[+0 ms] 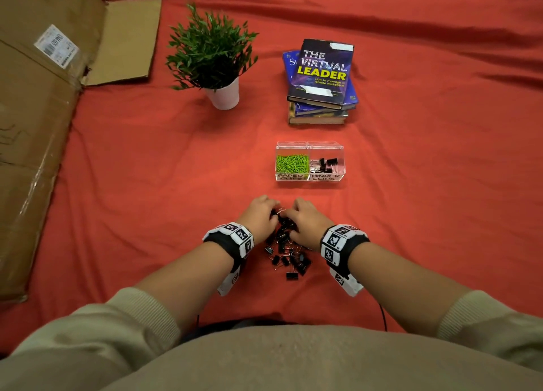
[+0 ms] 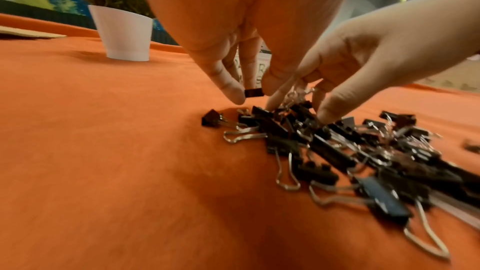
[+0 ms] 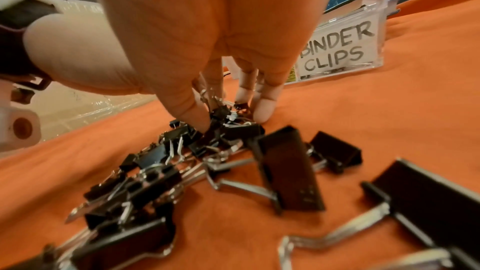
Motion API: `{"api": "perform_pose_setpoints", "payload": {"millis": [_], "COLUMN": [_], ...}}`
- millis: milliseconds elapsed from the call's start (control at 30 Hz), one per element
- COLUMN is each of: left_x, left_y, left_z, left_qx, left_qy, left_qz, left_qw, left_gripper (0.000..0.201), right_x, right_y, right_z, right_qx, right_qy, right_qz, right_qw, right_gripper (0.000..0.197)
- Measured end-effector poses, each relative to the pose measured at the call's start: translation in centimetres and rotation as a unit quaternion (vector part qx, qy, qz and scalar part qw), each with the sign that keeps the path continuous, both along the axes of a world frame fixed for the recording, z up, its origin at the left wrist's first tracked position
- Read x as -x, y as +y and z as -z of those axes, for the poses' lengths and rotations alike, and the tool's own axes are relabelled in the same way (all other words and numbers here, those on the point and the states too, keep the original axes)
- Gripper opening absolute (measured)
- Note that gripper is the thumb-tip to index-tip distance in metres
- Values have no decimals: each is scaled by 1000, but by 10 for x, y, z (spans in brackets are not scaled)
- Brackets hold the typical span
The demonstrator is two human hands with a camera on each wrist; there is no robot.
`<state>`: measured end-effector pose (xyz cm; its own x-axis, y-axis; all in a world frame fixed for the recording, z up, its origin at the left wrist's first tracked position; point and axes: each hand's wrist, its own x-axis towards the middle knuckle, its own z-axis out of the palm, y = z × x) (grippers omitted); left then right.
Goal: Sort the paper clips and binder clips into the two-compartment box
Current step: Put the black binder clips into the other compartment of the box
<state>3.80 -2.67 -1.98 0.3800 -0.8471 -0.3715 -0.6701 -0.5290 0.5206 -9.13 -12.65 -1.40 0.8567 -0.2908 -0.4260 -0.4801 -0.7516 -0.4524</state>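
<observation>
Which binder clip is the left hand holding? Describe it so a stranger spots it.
On the red cloth, find the pile of black binder clips before the person. At its far end, the left hand pinches one small clip, the only one lifted off the cloth.

From my remote seat I saw a red cloth (image 1: 147,161) covering the whole surface, lying in long soft wrinkles toward the far edge and the right edge. A large flattened cardboard box (image 1: 35,120) with a white shipping label (image 1: 57,46) sprawled along the left edge, one flap spread open toward the far left corner. A green plant in a white pot (image 1: 223,95) stood toward the far side, left of centre, and a stack of books (image 1: 320,82) sat to its right. The light was even and warm, casting only faint shadows.
</observation>
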Motion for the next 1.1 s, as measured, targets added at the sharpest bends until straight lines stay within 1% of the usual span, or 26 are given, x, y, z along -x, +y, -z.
{"api": "perform_pose_setpoints", "payload": {"millis": [67, 167, 267, 400, 500, 567, 633, 700, 767, 800, 833, 900, 1000, 1100], "left_x": [5, 10, 13, 16, 17, 16, 14, 12, 12, 12, 12, 11, 6, 1], "left_y": [2, 2, -1, -5, -9, -11, -14, -20, -29, -35, -42, -58, -88, -119], "left_z": [3, 6, 6, 5, 6, 5, 4, 0, -7, -11, -16, -26, -39, -47], "left_qx": [-14, -15, -28, -33, -33, -32, -27, -9, 17, 32, 48, 76, 99, 120], "left_qy": [-1, -16, -41, -80, -88, -89, -87, -79, -72, -70, -66, -59, -57, -60], "left_qz": [28, 41, 51, 64, 67, 73, 74, 65, 61, 60, 58, 57, 61, 70], "left_qw": [1000, 999, 997, 994, 993, 993, 993, 995, 995, 995, 995, 994, 992, 989], "left_gripper": [42, 37, 28, 18, 17, 17, 18, 20, 22, 23, 24, 27, 28, 23], "right_x": [1, 1, 2, 7, 15, 19, 19, 13, 3, -2, -8, -16, -21, -13], "right_y": [0, 2, 1, -9, -26, -42, -61, -83, -104, -112, -119, -127, -129, -129], "right_z": [1, 0, 0, 1, -2, -10, -24, -39, -47, -49, -49, -45, -42, -42], "right_qx": [6, 13, 2, -48, -74, -120, -170, -168, -153, -133, -103, -53, -18, -1], "right_qy": [-3, 1, 6, -28, -13, -23, -59, -105, -150, -160, -158, -129, -90, -95], "right_qz": [-11, -17, -4, 116, 175, 237, 305, 344, 373, 377, 373, 346, 290, 272], "right_qw": [1000, 1000, 1000, 992, 982, 964, 935, 918, 903, 903, 908, 928, 953, 957], "right_gripper": [47, 38, 29, 14, 10, 7, 9, 7, 11, 13, 15, 17, 23, 26]}}
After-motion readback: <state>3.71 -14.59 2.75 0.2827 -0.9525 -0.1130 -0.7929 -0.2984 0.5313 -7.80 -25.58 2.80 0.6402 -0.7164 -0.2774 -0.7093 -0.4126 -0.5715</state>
